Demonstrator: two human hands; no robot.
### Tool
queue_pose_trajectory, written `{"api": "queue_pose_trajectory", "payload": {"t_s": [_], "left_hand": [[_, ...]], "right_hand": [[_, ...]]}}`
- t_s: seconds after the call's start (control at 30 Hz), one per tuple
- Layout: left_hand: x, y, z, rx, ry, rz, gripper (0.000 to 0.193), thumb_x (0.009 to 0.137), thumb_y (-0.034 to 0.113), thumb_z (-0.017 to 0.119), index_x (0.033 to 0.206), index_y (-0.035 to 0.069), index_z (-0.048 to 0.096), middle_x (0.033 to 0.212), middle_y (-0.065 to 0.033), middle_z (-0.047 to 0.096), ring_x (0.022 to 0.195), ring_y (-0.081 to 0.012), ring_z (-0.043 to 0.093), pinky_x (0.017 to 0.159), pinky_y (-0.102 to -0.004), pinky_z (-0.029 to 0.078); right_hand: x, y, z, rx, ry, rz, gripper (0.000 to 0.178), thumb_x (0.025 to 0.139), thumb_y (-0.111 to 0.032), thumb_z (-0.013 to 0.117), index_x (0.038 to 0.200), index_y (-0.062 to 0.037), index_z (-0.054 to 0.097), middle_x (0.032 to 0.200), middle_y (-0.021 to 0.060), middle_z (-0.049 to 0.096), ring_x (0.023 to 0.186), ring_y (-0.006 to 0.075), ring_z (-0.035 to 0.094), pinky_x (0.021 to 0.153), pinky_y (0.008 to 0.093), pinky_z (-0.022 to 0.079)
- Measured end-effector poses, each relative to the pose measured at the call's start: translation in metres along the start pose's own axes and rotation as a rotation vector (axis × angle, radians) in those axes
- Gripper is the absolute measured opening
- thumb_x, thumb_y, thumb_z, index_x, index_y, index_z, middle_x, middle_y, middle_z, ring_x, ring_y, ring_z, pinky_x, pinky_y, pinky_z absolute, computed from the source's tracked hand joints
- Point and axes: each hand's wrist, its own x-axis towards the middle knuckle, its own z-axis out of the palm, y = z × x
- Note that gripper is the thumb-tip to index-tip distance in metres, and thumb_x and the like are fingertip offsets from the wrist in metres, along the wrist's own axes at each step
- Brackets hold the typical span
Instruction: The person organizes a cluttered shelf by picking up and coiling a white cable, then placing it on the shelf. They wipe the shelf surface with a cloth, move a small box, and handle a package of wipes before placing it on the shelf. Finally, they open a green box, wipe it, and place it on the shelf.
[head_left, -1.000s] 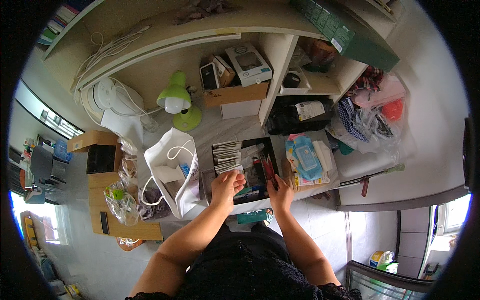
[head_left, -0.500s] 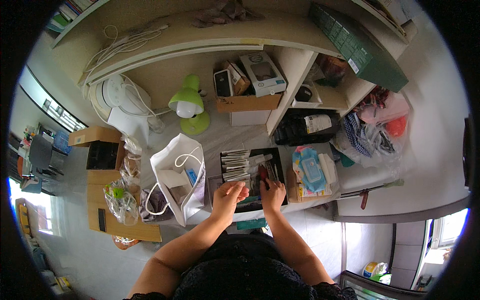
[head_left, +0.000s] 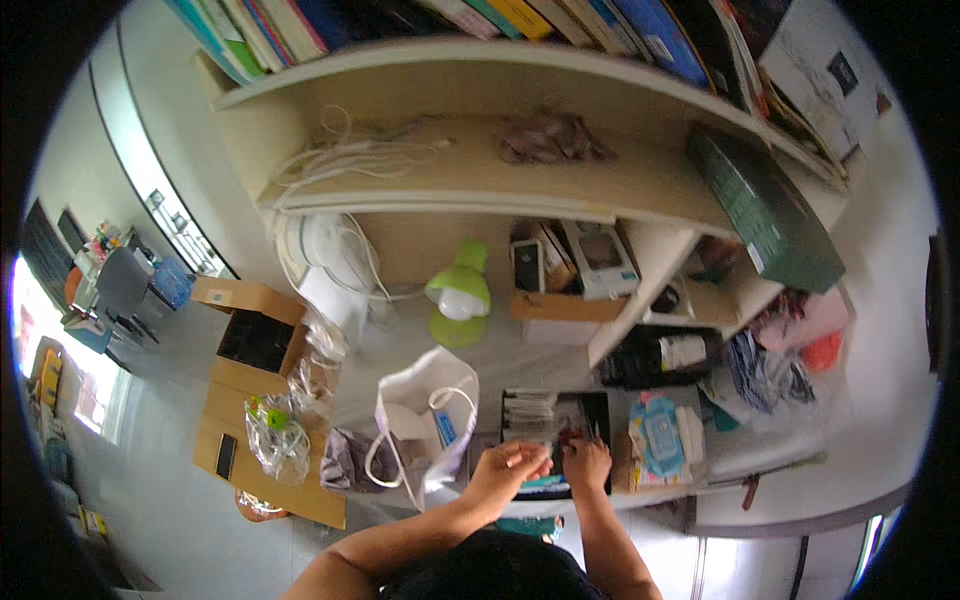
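A black open box (head_left: 603, 404) stands at the front of the desk. A row of thin white packets (head_left: 528, 412) fills its left part. My left hand (head_left: 510, 474) is over the box's front left corner, with thumb and fingers pinched together; anything between them is too small to make out. My right hand (head_left: 588, 466) reaches into the right part of the box, its fingers closed at a small dark red object (head_left: 570, 437) whose kind I cannot make out. Something teal (head_left: 545, 483) lies in the front of the box, partly hidden by my hands.
Left of the box is a white paper bag (head_left: 462, 420) with cord handles. On the right are a blue wipes pack (head_left: 660, 436) and a black bag (head_left: 650, 362). Behind are a green lamp (head_left: 461, 291) and a small carton (head_left: 565, 306). A phone (head_left: 227, 456) lies far left.
The view has tilted up and shifted left, so the desk sits lower and further right, and the upper bookshelf shows. Both hands stay at the black box in much the same poses.
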Motion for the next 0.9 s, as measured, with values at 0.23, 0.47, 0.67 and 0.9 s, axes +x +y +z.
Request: {"api": "queue_pose_trajectory", "payload": {"t_s": [0.23,0.47,0.67,0.9], "left_hand": [[-0.022,0.165,-0.026,0.153,-0.157,0.39,0.019,0.09,0.011,0.058,0.102,-0.003,0.059,0.093,-0.0111,0.065,0.089,-0.016,0.061,0.08,-0.029,0.049],[0.014,0.297,-0.104,0.632,0.253,0.854,0.015,0.087,0.005,0.062,0.099,-0.003,0.061,0.089,-0.0073,0.065,0.084,-0.0107,0.06,0.076,-0.024,0.048],[0.02,0.316,-0.179,0.742,0.562,1.093,0.016,0.081,0.007,0.067,0.094,-0.001,0.063,0.086,-0.0114,0.068,0.079,-0.0151,0.065,0.071,-0.027,0.051],[0.017,0.305,-0.196,0.507,0.461,0.825,0.014,0.085,0.004,0.063,0.097,-0.003,0.061,0.087,-0.0059,0.065,0.08,-0.01,0.06,0.074,-0.0232,0.048]], "right_hand": [[0.081,-0.173,-0.207,0.585,0.449,-0.653,0.015,0.072,-0.003,0.07,0.086,-0.0069,0.065,0.079,0.0104,0.064,0.073,0.029,0.06,0.066,0.0383,0.047],[0.218,-0.316,-0.249,0.507,0.372,-0.897,0.026,0.079,-0.022,0.064,0.095,-0.0025,0.065,0.089,0.0164,0.063,0.084,0.0331,0.061,0.076,0.0402,0.047],[0.269,-0.407,-0.222,0.283,0.149,-0.905,0.047,0.076,-0.033,0.066,0.109,-0.0011,0.062,0.105,0.0195,0.063,0.098,0.0335,0.06,0.086,0.0381,0.046],[0.275,-0.433,-0.208,0.25,-0.005,-0.815,0.026,0.072,-0.024,0.063,0.088,-0.0034,0.066,0.097,0.0209,0.064,0.089,0.0369,0.061,0.081,0.0448,0.047]]}}
